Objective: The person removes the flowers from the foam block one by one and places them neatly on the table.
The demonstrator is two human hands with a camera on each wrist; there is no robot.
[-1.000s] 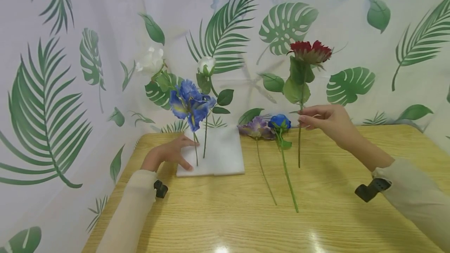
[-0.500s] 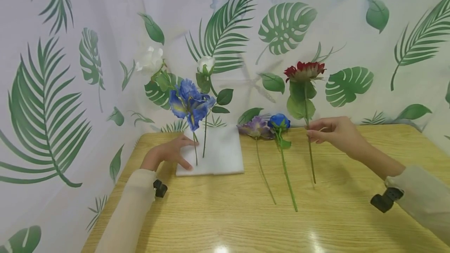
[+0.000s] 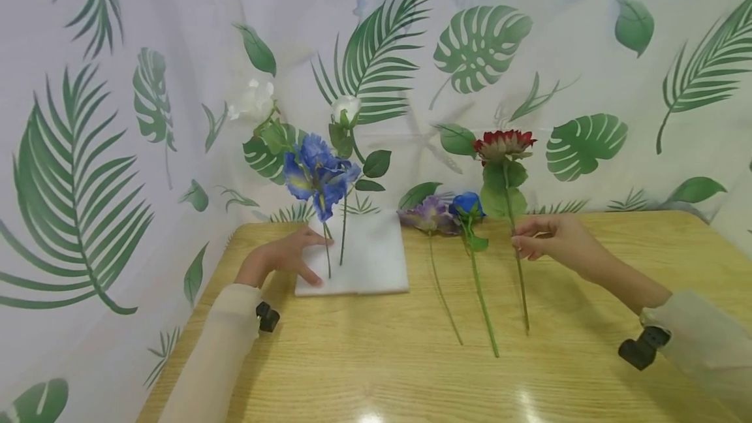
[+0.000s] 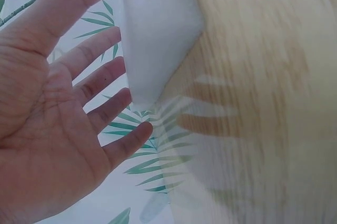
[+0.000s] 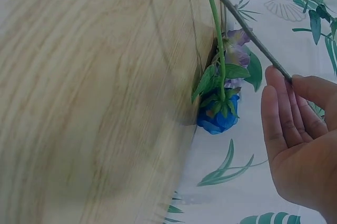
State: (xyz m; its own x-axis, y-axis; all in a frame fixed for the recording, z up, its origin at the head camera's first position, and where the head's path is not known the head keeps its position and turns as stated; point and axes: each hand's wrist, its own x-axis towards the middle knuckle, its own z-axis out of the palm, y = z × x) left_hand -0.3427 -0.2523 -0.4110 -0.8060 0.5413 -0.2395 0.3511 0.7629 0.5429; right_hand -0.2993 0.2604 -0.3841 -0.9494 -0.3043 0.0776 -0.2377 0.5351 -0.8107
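My right hand (image 3: 555, 243) pinches the stem of a red artificial flower (image 3: 505, 145) between thumb and fingertips, bloom up and stem slanting down over the table. The pinched stem (image 5: 247, 27) also crosses the right wrist view. On the left, my left hand (image 3: 288, 254) rests at a white foam block (image 3: 382, 256), thumb and fingers spread along its edge. The left wrist view shows those fingers straight against the foam (image 4: 158, 29). A blue iris (image 3: 317, 172) and a white rosebud (image 3: 345, 109) stand upright in the block. Behind the iris leans a white flower (image 3: 252, 100), its lower stem hidden.
Between the block and my right hand, a purple flower (image 3: 430, 214) and a blue rose (image 3: 467, 206) lie on the wooden table (image 3: 376, 358), stems toward me. A leaf-patterned cloth (image 3: 399, 51) hangs behind the table and along its left side.
My right hand has lowered the red flower toward the table, its stem end coming nearer to me. The left hand and the block have stayed in place.
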